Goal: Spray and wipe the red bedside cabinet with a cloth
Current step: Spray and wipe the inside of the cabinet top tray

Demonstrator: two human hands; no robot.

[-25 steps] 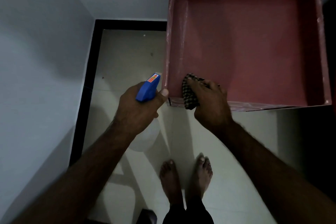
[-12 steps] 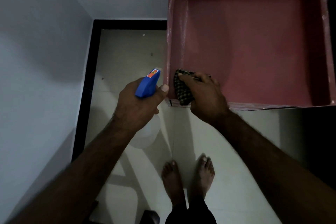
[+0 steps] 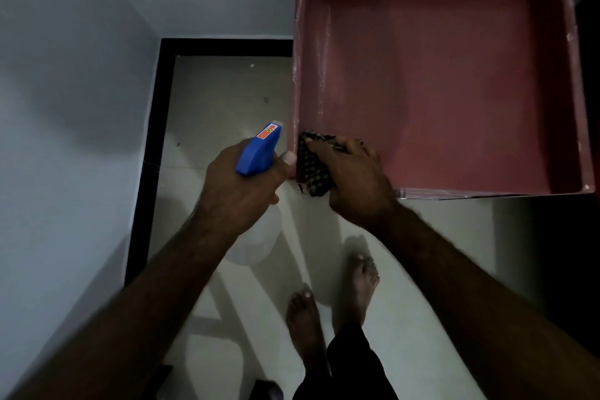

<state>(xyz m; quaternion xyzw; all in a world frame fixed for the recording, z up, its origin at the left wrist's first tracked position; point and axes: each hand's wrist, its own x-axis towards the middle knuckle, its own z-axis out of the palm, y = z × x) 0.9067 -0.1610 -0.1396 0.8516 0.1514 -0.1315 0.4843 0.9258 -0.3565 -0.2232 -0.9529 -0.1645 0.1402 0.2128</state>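
Inside the red cabinet (image 3: 454,91), near-left corner, a dark checked cloth (image 3: 312,169)

Right hand (image 3: 355,185) presses the checked cloth (image 3: 313,169) into the red cabinet's (image 3: 454,91) near-left corner — left hand (image 3: 242,188) grips the blue-headed spray bottle (image 3: 258,153) just beside it.

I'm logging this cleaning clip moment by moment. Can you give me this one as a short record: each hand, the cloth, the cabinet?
left hand: grips the blue trigger head of the spray bottle, just left of the cabinet
right hand: holds the checked cloth against the cabinet
checked cloth: bunched in the near-left corner, draped over the front edge
red cabinet: recessed top inside a raised rim, pale streaks along the rim
bare feet: on pale floor tiles, in front of the cabinet
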